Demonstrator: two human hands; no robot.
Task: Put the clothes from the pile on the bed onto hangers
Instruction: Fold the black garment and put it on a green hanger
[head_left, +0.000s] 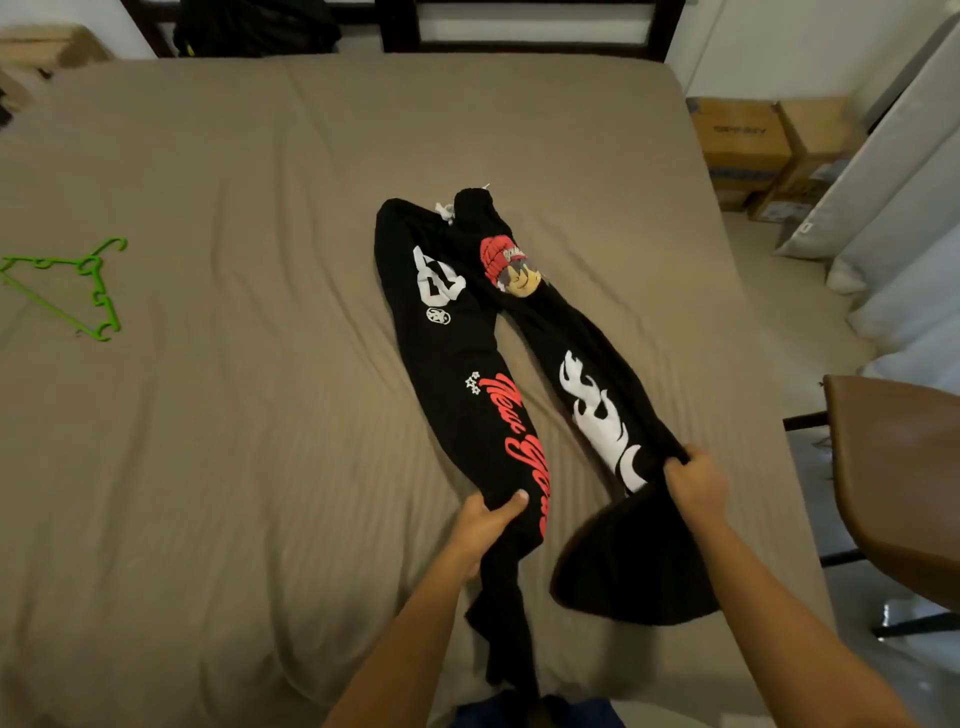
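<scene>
1. A pair of black pants (462, 332) lies spread out on the bed (208, 441), near the middle.
2. The waist end is far from the person, and the two legs open out like a V toward the person.
3. The pants have pictures on them: white numbers, red curly writing, a cartoon face in a red hat, and white flames.
4. The left hand (485, 525) grips the leg with the red writing. Its fingers are closed on the cloth, with the thumb on top.
5. The right hand (696, 486) grips the leg with the white flames. Its fingers are closed on the cloth too.
6. Below each hand, the leg ends droop down toward the near edge of the bed.
7. A green hanger (67, 291) lies flat on the bed, far off to the left, well apart from the pants.
8. Cardboard boxes (753, 150) sit on the floor past the right side of the bed.
9. A brown chair (904, 478) stands just beside the bed on the right.
</scene>
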